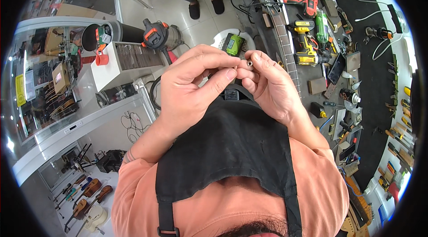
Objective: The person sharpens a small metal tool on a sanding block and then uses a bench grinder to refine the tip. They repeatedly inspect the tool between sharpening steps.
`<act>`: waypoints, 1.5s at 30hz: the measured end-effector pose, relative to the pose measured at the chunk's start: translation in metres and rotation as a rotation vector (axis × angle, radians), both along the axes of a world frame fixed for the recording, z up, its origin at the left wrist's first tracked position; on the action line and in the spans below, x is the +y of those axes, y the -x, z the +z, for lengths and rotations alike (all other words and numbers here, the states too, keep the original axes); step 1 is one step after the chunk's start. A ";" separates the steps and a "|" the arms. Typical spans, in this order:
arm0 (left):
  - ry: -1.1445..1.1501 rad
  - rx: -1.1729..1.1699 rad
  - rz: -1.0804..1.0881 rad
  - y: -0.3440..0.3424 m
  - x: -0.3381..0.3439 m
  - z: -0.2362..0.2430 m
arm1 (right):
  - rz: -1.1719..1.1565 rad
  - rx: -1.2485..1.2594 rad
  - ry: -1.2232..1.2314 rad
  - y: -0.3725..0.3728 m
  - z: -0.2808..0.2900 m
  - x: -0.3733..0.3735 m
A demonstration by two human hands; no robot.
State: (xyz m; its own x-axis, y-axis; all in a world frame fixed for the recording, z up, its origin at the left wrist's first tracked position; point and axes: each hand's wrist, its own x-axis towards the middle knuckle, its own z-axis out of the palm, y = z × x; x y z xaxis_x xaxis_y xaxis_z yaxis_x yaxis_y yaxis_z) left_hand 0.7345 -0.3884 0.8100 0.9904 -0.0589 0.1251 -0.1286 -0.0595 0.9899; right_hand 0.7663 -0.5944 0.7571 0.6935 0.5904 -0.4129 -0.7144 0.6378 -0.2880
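Observation:
My two hands meet above the black apron (223,143) in the middle of the view, fingertips nearly together. My right hand (272,87) pinches a small cylindrical metal piece (250,63) with a hole in its end, between thumb and forefinger. My left hand (189,90) has its thumb and index tip closed beside that piece; whatever they hold is too small to make out.
At right, a bench holds a guitar fretboard (287,50), a yellow drill (305,45) and scattered tools (350,125). Beyond my hands are a green tool (234,43), a vacuum (158,36) and another person's legs (194,3). At left stands a white cabinet (111,72).

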 end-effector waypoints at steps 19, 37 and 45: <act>-0.272 -0.110 -0.109 -0.024 -0.012 -0.010 | -0.028 -0.086 0.000 0.006 -0.008 0.010; -0.206 -0.122 -0.168 -0.032 -0.008 -0.018 | -0.070 -0.090 -0.091 0.005 -0.015 0.013; -0.218 -0.175 -0.170 -0.033 -0.006 -0.018 | -0.084 -0.083 -0.040 0.004 -0.014 0.015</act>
State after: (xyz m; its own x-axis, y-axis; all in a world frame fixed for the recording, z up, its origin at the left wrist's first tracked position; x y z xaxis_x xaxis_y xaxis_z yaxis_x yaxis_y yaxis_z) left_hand 0.7677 -0.3944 0.7917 0.9286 -0.2654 0.2592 -0.3222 -0.2309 0.9181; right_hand 0.7620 -0.5792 0.7435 0.7720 0.5436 -0.3293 -0.6327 0.7064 -0.3173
